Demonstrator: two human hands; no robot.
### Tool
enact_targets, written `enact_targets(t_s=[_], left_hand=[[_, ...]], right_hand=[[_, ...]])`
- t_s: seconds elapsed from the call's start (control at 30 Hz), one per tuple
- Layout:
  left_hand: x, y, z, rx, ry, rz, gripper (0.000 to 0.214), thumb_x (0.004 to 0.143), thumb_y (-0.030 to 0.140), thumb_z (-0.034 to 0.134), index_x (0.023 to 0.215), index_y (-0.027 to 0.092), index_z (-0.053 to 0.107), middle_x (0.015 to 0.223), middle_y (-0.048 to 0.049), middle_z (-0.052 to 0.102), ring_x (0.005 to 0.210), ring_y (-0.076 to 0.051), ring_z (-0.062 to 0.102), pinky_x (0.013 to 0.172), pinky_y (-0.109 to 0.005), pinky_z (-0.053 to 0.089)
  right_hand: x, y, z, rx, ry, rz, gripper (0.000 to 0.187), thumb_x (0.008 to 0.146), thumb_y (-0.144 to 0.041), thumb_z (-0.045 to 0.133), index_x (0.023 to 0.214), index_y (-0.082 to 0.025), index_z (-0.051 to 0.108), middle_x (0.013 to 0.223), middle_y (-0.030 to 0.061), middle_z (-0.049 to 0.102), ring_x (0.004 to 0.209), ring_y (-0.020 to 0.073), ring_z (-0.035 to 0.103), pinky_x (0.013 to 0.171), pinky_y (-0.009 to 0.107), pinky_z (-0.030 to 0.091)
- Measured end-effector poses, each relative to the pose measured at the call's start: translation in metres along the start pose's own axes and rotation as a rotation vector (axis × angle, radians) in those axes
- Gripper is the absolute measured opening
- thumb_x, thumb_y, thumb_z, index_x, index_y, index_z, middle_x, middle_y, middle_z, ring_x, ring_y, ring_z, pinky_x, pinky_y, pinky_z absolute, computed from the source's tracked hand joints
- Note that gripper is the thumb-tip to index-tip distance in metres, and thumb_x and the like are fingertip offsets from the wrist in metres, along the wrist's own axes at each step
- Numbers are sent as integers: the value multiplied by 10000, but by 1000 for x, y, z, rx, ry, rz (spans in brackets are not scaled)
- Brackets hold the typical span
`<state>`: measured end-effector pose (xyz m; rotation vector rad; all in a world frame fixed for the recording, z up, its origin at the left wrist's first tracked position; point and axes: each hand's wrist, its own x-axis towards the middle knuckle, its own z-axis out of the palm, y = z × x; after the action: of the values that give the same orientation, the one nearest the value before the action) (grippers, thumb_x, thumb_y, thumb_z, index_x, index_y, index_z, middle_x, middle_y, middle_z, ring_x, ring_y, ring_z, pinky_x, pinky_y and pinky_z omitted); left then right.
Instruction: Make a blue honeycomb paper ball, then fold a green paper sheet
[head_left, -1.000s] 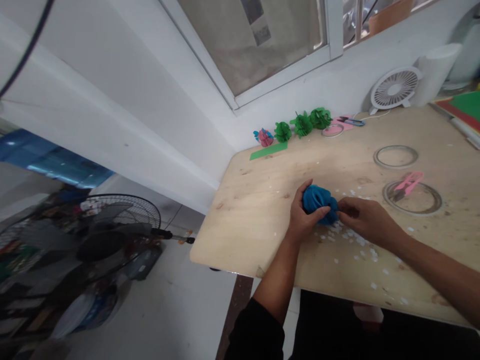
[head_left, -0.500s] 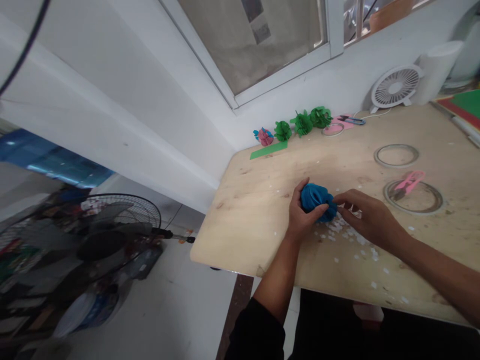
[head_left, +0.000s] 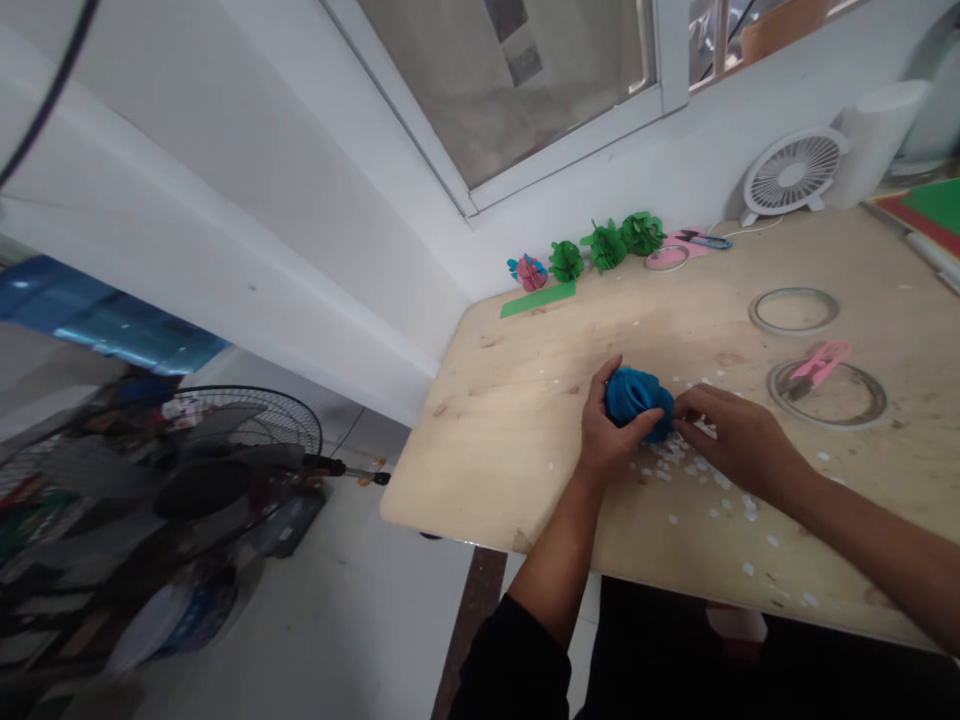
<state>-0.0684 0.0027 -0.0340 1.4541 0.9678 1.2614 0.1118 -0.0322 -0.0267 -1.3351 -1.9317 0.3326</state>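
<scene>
A round blue paper flower (head_left: 634,396) with folded layers is held just above the wooden table (head_left: 465,420). My left hand (head_left: 609,432) wraps round its left and near side, thumb across the front. At the flower's right edge, my right hand (head_left: 731,435) has thumb and forefinger pinched together on a petal edge; the exact spot between the fingertips is too small to make out. Many small white paper scraps (head_left: 694,465) lie scattered under and around both hands.
Pink thread snips (head_left: 823,368) rest on a tape roll (head_left: 862,415), with another ring-shaped roll (head_left: 795,312) behind. Green paper flowers (head_left: 606,245), a pink-and-blue flower (head_left: 529,272) and a green strip (head_left: 537,300) line the wall. A small white fan (head_left: 793,175) stands far right.
Both hands and the blue flower have shifted very slightly to the right. The left hand keeps its hold and the right fingers stay at the flower's edge.
</scene>
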Motion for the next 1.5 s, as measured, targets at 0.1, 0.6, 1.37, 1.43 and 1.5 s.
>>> enact_targets(t_s=[0.1, 0.6, 1.37, 1.43, 1.5], left_hand=[[0, -2, 0, 7, 7, 0, 806, 672, 435, 873, 1381, 280, 522, 1359, -83, 569, 1265, -310, 537, 1113, -483, 391], [-2, -2, 1, 24, -18, 23, 823, 675, 463, 865, 1394, 279, 509, 1332, -93, 588, 1214, -293, 581, 1077, -474, 438], [-1, -5, -1, -120, -37, -56, 882, 652, 490, 876, 1412, 280, 478, 1314, -88, 587, 1153, -261, 606, 1036, -418, 465], [0, -6, -2, -172, -27, -77, 901, 632, 484, 889, 1409, 282, 481, 1278, -78, 602, 1125, -253, 615, 1024, -413, 468], [0, -7, -3, -218, -31, -95, 907, 627, 471, 894, 1411, 282, 479, 1248, -74, 619, 1107, -248, 623, 1013, -411, 472]], right_hand=[[0, 3, 2, 2, 17, 22, 107, 832, -284, 510, 783, -238, 593, 750, 25, 678, 635, 175, 629, 604, 281, 448], [1, 1, 1, 38, 77, 88, 99, 784, -302, 547, 743, -245, 617, 658, 14, 677, 555, 178, 623, 556, 290, 452], [2, -12, -2, 210, 168, 106, 124, 798, -272, 538, 885, -228, 614, 766, 29, 718, 691, 202, 703, 646, 320, 551], [2, -12, -5, 227, 179, 99, 135, 827, -293, 545, 912, -226, 627, 798, 38, 727, 723, 205, 705, 668, 324, 555], [2, -10, -8, 232, 202, 103, 137, 848, -307, 545, 911, -226, 636, 822, 45, 730, 749, 210, 701, 688, 332, 556]])
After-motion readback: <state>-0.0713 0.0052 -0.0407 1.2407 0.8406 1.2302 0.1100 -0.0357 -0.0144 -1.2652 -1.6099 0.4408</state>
